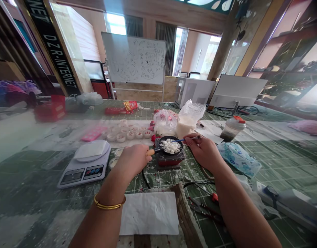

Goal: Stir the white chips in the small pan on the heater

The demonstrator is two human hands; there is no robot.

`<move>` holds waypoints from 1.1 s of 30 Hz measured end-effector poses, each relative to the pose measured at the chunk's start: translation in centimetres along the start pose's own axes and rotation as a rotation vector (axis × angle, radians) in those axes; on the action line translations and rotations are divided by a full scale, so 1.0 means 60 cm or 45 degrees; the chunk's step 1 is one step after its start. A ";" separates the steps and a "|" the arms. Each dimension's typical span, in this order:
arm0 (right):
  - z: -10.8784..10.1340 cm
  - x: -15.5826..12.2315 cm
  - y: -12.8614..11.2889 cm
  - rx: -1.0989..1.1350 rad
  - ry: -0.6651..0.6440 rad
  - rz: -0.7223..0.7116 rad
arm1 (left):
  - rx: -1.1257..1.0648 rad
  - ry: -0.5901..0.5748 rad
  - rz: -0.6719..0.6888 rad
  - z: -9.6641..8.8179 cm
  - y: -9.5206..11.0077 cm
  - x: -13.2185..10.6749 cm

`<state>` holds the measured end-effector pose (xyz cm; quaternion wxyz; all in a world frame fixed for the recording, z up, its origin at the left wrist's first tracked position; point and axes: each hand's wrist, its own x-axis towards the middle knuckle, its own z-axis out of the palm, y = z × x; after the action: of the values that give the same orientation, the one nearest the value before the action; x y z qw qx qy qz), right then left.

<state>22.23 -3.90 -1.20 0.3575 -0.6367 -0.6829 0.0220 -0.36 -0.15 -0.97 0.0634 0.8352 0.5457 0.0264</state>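
Observation:
My left hand (137, 156) is closed around the wooden handle of a small black frying pan (162, 150). White flaky pieces (171, 146) fill the middle of the pan, which rests on a small dark red and black burner (170, 160). On the other side, my right hand (201, 148) pinches a thin stirring stick (179, 140) with a blue lower part, its tip among the white pieces. Just behind the pan stand a clear bag of off-white material (186, 124) and a knotted plastic bag (165, 122).
A kitchen scale (86, 163) sits at left, near several small white cups (120, 137). A white sheet (150, 213) lies in front. Pliers (203, 208), a wipes pack (239, 158), a lidded cup (232, 129) and a power strip (289, 203) are at right. Cords cross the green mat.

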 end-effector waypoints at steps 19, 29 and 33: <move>-0.029 -0.009 0.001 0.030 -0.087 0.019 | 0.035 -0.004 -0.002 0.004 -0.001 0.005; -0.025 -0.002 0.010 0.030 -0.032 0.062 | 0.050 0.007 -0.012 0.002 0.002 0.003; -0.020 0.002 0.012 0.000 -0.179 -0.004 | 0.031 0.006 -0.016 0.001 0.001 0.001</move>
<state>23.44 -4.16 -0.60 0.3088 -0.6324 -0.7073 0.0663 -0.25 -0.14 -0.99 0.0521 0.8323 0.5514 0.0211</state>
